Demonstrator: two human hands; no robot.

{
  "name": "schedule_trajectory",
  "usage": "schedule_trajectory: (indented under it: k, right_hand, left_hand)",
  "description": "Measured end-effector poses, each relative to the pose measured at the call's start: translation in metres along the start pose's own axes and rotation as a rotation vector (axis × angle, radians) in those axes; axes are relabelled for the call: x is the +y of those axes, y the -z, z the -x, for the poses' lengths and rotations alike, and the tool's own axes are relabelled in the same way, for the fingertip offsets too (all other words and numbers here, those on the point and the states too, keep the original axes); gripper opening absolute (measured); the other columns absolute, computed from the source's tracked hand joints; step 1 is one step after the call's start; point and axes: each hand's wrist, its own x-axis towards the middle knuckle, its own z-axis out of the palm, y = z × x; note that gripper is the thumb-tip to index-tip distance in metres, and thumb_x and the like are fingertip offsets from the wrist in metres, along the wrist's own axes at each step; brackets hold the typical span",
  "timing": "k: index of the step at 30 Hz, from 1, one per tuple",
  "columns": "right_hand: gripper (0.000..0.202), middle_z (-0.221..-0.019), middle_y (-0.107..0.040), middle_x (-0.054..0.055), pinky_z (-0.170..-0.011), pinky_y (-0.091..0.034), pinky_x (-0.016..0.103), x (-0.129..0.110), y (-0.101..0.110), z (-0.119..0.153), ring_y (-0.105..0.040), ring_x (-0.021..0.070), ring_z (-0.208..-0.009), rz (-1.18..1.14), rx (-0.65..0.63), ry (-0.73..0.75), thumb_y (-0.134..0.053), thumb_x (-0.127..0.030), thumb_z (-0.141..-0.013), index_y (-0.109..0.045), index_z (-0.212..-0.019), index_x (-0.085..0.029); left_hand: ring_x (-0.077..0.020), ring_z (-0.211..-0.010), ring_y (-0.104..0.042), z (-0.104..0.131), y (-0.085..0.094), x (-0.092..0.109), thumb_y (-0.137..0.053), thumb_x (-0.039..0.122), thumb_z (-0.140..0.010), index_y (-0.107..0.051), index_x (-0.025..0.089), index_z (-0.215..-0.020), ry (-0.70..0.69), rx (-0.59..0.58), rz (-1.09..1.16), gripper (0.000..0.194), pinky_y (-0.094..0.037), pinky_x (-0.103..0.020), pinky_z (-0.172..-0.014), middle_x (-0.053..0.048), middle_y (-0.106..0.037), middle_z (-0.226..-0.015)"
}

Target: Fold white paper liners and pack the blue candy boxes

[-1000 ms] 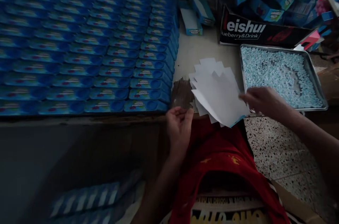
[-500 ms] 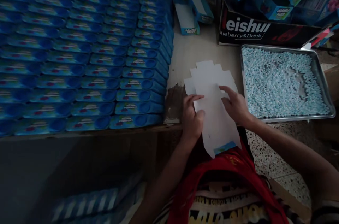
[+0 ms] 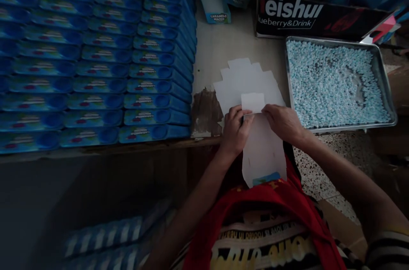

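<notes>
A white die-cut cardboard sheet (image 3: 263,146) lies across the table edge and over my lap, a blue printed strip at its near end. Near its middle a small white flap (image 3: 252,103) stands up between my hands. My left hand (image 3: 237,129) pinches the flap's lower left corner with thumb and fingers. At the lower right corner, my right hand (image 3: 283,122) is closed on the same flap. Whether the flap is part of the sheet or a separate piece I cannot tell.
Rows of blue boxes (image 3: 150,116) fill the table's left side. A metal tray (image 3: 395,108) of pale blue pieces is at the right, below a black carton (image 3: 290,16). Two open blue boxes (image 3: 219,17) lie at the back.
The small white flap now stands up between my hands. My right hand has gone from pointing fingers to a pinch. The view has shifted, so the table appears higher.
</notes>
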Motion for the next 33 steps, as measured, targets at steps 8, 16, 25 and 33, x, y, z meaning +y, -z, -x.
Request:
schedule_trajectory:
  k: [8, 16, 25, 33]
  right_hand:
    - [0.017, -0.092, -0.073, 0.009, -0.075, -0.042, 0.032, -0.001, -0.009, -0.019, -0.066, 0.0223, -0.085, -0.093, 0.148, 0.031, -0.045, -0.018, -0.093, -0.056, -0.107, -0.018]
    - [0.039, -0.083, -0.063, 0.000, -0.066, -0.040, 0.029, 0.017, -0.016, 0.003, -0.058, 0.0156, -0.065, -0.423, 0.165, 0.113, -0.042, -0.023, -0.095, -0.041, -0.134, -0.017]
    - [0.036, -0.099, -0.074, 0.008, -0.076, -0.044, 0.030, 0.016, 0.031, -0.043, -0.066, 0.0216, -0.090, -0.113, -0.227, 0.281, -0.051, -0.033, -0.101, -0.069, -0.128, -0.019]
    - [0.021, -0.087, -0.072, 0.009, -0.081, -0.046, 0.036, -0.018, 0.012, -0.101, -0.067, 0.0275, -0.097, 0.284, -0.281, 0.647, -0.069, -0.034, -0.088, -0.079, -0.102, -0.021]
  left_hand:
    - [-0.0190, -0.092, -0.066, -0.005, -0.011, 0.011, -0.070, 0.040, -0.090, -0.052, 0.022, -0.126, -0.029, 0.297, 0.209, 0.045, -0.051, -0.033, -0.090, -0.003, -0.067, -0.098]
    - [-0.0183, -0.091, -0.068, 0.000, -0.004, 0.025, -0.058, 0.044, -0.098, -0.063, 0.021, -0.090, 0.191, 0.241, 0.177, 0.025, -0.052, -0.031, -0.088, -0.003, -0.072, -0.091]
    - [-0.0202, -0.100, -0.065, -0.008, 0.002, 0.017, -0.061, 0.005, -0.074, -0.060, 0.022, -0.100, 0.136, 0.116, -0.008, 0.032, -0.052, -0.037, -0.096, -0.003, -0.068, -0.103]
    - [-0.0198, -0.097, -0.064, -0.006, -0.003, 0.014, -0.061, 0.005, -0.074, -0.054, 0.023, -0.102, 0.094, 0.237, 0.012, 0.034, -0.053, -0.035, -0.091, -0.003, -0.066, -0.099]
